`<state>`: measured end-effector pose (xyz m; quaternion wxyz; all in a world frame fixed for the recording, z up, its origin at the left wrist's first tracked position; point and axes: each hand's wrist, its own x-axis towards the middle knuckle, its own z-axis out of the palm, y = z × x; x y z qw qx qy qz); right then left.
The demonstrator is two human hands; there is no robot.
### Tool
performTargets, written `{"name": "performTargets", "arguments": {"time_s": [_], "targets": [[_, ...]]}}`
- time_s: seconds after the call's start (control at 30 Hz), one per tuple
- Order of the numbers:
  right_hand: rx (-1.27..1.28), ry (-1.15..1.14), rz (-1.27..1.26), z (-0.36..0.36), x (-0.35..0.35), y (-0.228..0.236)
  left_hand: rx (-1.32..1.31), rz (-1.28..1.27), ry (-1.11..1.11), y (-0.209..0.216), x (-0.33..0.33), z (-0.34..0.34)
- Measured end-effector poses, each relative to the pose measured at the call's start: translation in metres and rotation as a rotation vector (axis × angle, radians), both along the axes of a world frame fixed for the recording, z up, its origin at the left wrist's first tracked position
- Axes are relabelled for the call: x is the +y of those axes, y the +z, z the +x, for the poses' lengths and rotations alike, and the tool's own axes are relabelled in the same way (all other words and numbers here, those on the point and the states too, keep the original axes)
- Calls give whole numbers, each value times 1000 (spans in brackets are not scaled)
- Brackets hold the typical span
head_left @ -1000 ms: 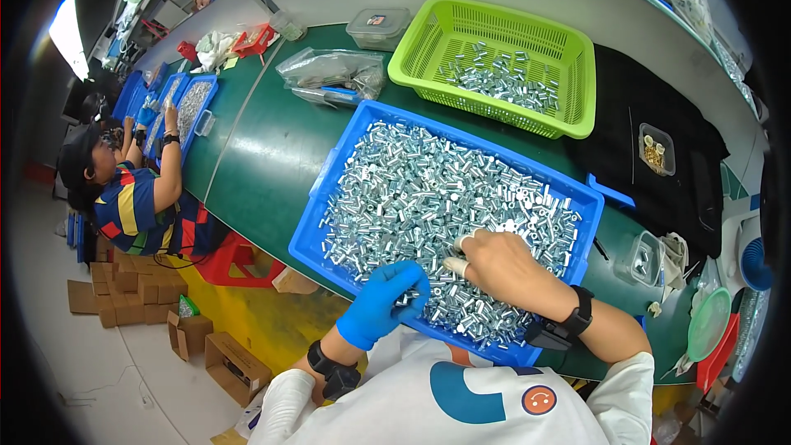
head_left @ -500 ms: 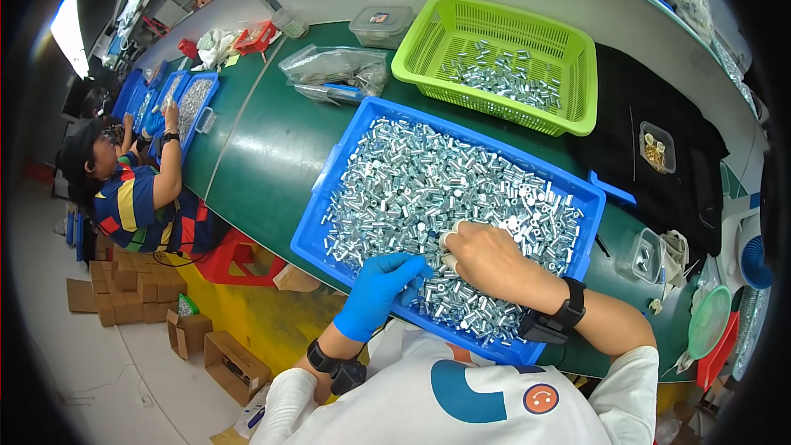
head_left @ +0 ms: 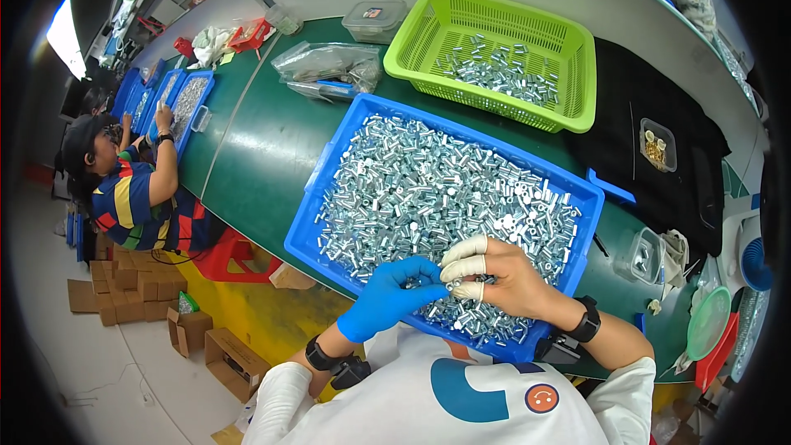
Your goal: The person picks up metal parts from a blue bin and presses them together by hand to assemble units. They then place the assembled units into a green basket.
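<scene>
Over the near side of a blue tray (head_left: 298,235) my two hands meet at the fingertips. My left hand (head_left: 391,297), in a blue glove, is curled with thumb and fingers closing toward the right hand; what it pinches is mostly hidden. My right hand (head_left: 507,280) wears white finger covers on several fingers and is bent round small metal sleeves (head_left: 453,285) at its fingertips. Beneath both hands, the tray holds a thick layer of loose, short silvery metal sleeves (head_left: 412,189), some showing a hole at the end.
Beyond the tray stands a green basket (head_left: 404,58) with more metal pieces. Left of it are a plastic bag (head_left: 329,66) and a lidded clear box (head_left: 375,21). A black cloth (head_left: 626,99) bears a small container (head_left: 657,147). At far left a person (head_left: 136,189) works over blue trays.
My right hand has lifted from the pieces and turned, its covered fingers now facing my left hand. The left hand has shifted slightly toward it. The view has moved a little.
</scene>
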<state>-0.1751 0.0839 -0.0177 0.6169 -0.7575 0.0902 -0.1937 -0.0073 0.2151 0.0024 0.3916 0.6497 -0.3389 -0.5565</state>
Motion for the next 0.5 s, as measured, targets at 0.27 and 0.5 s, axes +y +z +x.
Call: {"name": "performTargets", "arguments": {"time_s": [0.27,0.5], "targets": [[65,6,3,-5,-1,4,98,28,40,-8,3,-1],[121,-35,-64,13,-1,17,-44,-325,28,-48,11,0]]}}
